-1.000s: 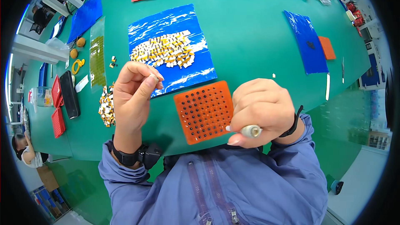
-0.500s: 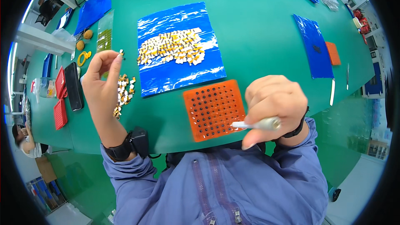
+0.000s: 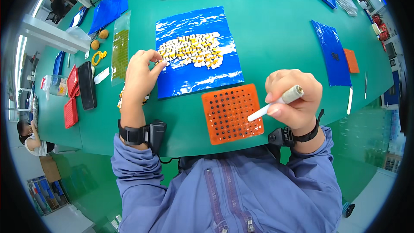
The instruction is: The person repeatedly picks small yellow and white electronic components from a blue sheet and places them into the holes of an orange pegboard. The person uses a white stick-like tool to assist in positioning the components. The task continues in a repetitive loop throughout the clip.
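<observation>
An orange square tray with rows of holes (image 3: 232,113) lies on the green table (image 3: 267,34) in front of me. My right hand (image 3: 293,99) is shut on a white pen-like tool (image 3: 276,103), whose tip points down at the tray's right part. Beyond the tray, a blue sheet (image 3: 198,56) carries a heap of small white and yellow parts (image 3: 192,50). My left hand (image 3: 140,75) reaches the heap's left edge, fingertips pinched at a small part there. A smaller pile of the same parts lies partly hidden under that hand.
At the left lie a long clear bag of green parts (image 3: 120,49), a black flat case (image 3: 86,85), red trays (image 3: 71,99), a yellow ring (image 3: 98,57) and a blue bag (image 3: 108,9). Far right holds a blue sheet (image 3: 332,51) and an orange tray (image 3: 351,60). A person sits at far left (image 3: 30,140).
My left hand swung out left to the small pile, then came back right to the heap's edge. The right hand tilted the tool so its tip now points at the tray.
</observation>
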Demonstrator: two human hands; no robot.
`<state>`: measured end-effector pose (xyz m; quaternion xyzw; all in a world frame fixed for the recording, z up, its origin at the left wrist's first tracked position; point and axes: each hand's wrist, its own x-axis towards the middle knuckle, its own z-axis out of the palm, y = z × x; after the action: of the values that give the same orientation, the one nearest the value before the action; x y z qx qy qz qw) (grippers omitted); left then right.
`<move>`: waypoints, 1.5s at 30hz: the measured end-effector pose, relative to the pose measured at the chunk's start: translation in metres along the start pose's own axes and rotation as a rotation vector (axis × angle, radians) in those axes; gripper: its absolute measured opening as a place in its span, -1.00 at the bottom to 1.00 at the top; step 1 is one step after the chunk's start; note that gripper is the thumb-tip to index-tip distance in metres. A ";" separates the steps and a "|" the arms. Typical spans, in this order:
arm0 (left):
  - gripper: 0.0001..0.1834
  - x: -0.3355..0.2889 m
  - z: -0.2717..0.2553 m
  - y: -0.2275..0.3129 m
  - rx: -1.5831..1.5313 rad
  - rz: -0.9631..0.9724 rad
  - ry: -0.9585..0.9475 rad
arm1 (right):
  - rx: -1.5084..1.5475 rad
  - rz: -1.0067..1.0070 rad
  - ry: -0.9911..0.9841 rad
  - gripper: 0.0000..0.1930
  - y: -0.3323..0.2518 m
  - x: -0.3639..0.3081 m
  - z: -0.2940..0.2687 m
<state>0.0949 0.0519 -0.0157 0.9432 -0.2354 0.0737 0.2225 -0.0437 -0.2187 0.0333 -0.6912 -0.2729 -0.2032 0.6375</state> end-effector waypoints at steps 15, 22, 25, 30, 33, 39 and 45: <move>-0.88 -0.003 -0.001 0.036 -0.945 -0.126 -0.263 | 0.306 0.160 0.052 -0.90 0.004 0.000 -0.001; -0.88 -0.027 0.002 0.064 -1.847 0.163 -0.411 | 0.220 0.294 -0.005 -0.86 0.005 0.002 0.003; -0.85 -0.032 0.007 0.066 -1.942 0.206 -0.473 | 0.210 0.296 -0.011 -0.85 0.009 0.001 0.005; -0.85 -0.037 0.011 0.073 -1.999 0.260 -0.470 | 0.195 0.296 -0.023 -0.85 0.011 0.001 0.006; -0.84 -0.038 0.010 0.074 -2.004 0.237 -0.488 | 0.221 0.336 -0.042 -0.86 0.010 0.002 0.005; -0.84 -0.038 0.009 0.076 -1.970 0.251 -0.450 | 0.235 0.361 -0.031 -0.87 0.010 0.002 0.006; -0.85 -0.038 0.007 0.077 -1.946 0.258 -0.410 | 0.118 0.298 -0.076 -0.89 0.011 0.003 0.005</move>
<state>0.0248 0.0034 -0.0020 0.3128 -0.3277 -0.2911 0.8426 -0.0347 -0.2140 0.0256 -0.6925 -0.2027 -0.0634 0.6894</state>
